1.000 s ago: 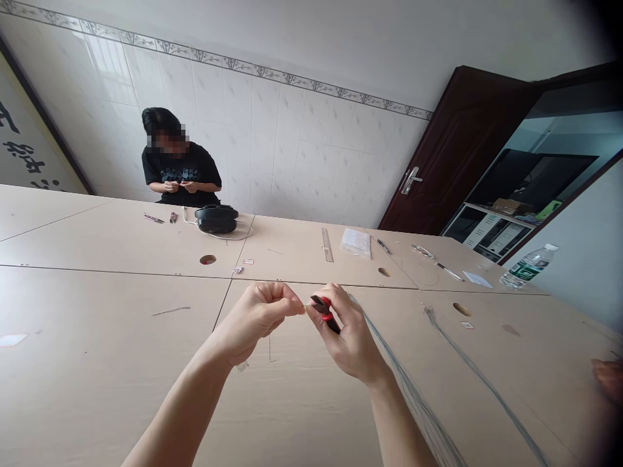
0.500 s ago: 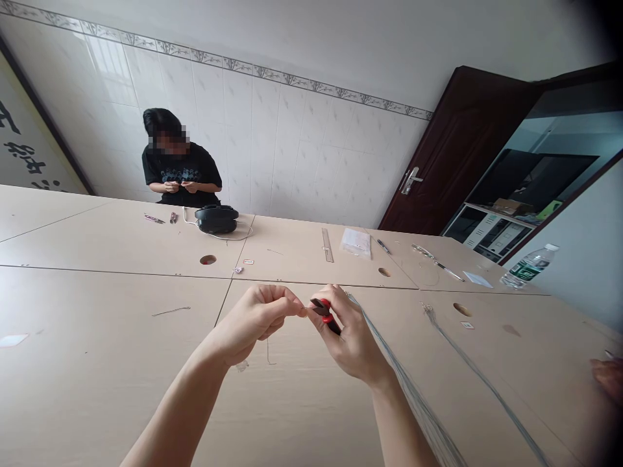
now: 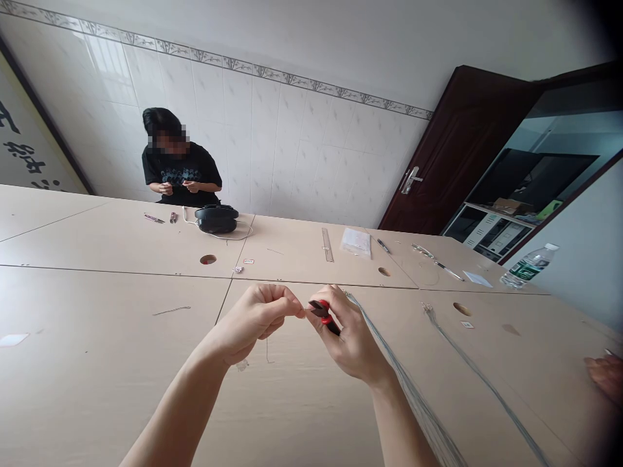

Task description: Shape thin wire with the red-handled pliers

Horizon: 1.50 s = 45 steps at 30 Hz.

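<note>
My right hand (image 3: 351, 334) is closed around red-and-black pliers (image 3: 321, 309), their dark jaws pointing left toward my other hand. In a pinch, my left hand (image 3: 263, 318) holds a thin wire (image 3: 267, 350); its bent tail hangs below the fingers. The fingertips and the plier jaws nearly meet above the table, and what lies between them is too fine to make out clearly. Right of my right hand, a long bundle of thin wires (image 3: 403, 376) runs down the table. A second wire bundle (image 3: 481, 373) lies farther right.
Across the table (image 3: 121, 363) a person (image 3: 180, 162) sits behind a black device (image 3: 217, 219). A ruler (image 3: 327, 245), a plastic bag (image 3: 355, 242), pens and a water bottle (image 3: 530, 266) lie or stand toward the far right. Another person's hand (image 3: 603, 376) shows at the right edge.
My hands have hardly moved; the pliers have shifted very slightly left. Opposite, the person's hands have moved a little apart. The hand at the right edge has come slightly inward.
</note>
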### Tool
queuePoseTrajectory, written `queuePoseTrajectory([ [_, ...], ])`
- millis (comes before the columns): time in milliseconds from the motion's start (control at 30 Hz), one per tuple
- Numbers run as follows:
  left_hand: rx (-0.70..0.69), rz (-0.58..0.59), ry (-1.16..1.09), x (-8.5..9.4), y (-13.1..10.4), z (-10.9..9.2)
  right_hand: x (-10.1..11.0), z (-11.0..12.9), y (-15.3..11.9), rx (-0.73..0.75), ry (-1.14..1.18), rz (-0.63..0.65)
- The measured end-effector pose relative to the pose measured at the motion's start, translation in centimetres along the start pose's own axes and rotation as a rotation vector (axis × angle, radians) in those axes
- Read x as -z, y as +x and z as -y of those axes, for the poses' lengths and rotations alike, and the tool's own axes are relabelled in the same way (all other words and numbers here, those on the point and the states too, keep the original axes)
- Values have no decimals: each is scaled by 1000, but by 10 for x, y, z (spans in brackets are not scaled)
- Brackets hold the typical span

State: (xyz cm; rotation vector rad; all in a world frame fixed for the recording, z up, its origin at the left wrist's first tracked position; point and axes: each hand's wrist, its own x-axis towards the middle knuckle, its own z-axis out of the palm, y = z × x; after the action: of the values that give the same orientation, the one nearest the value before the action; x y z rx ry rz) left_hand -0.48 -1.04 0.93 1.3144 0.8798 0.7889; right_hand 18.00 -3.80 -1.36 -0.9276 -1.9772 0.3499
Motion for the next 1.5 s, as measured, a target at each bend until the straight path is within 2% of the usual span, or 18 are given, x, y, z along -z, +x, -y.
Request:
queuePoseTrajectory([
  [167, -24, -19, 8, 0, 1, 1, -2, 1, -1, -49, 26, -31],
  [267, -22, -104, -11, 1, 4, 3, -5, -3, -2, -121, 11, -95],
  [400, -4, -243, -67, 2, 11, 8, -11, -16, -2, -198, -190, -173],
  [533, -20, -304, -123, 2, 16, 11, -18, -22, -1, -219, -305, -137],
  [933, -36, -274, -103, -6, 15, 10, -26, -17, 0, -159, -360, -100],
  [1500, -33, -281, -37, -11, 15, 10, -28, -17, 0, -188, -374, -123],
])
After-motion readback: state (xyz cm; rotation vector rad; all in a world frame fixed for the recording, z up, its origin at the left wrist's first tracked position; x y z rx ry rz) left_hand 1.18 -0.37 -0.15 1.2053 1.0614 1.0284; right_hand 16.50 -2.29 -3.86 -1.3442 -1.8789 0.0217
